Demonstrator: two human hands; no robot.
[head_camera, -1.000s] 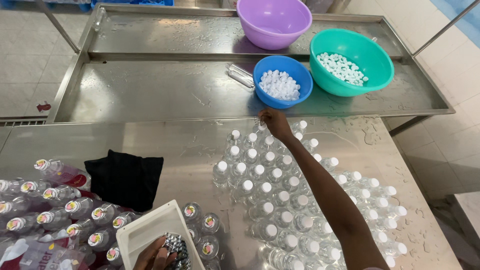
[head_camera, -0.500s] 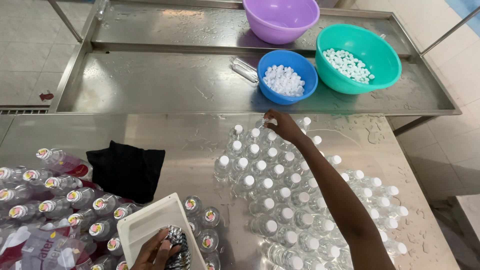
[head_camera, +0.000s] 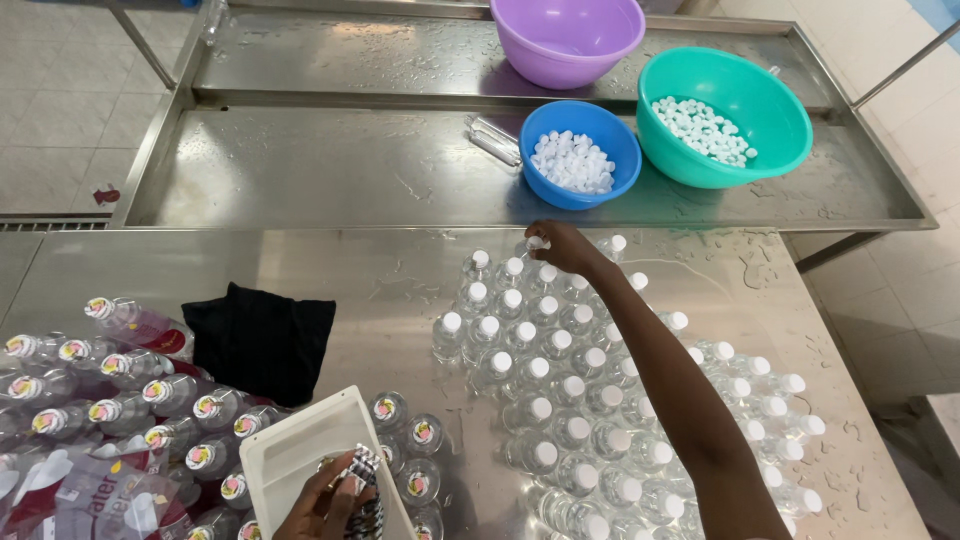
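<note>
The right hand (head_camera: 565, 248) pinches a small white cap (head_camera: 535, 243) over a far bottle in the cluster of clear plastic bottles (head_camera: 560, 400) on the wet steel counter (head_camera: 360, 275); capping seems under way, and seating it calls for pressing squarely. The left hand (head_camera: 325, 505) grips a bundle of small patterned seals (head_camera: 365, 490) in a white tray (head_camera: 290, 455). Beyond, a round blue bowl (head_camera: 580, 160) holds more caps.

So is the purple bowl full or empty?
Empty as far as visible: the purple bowl shows bare inside, unlike the cap-filled blue bowl.
</note>
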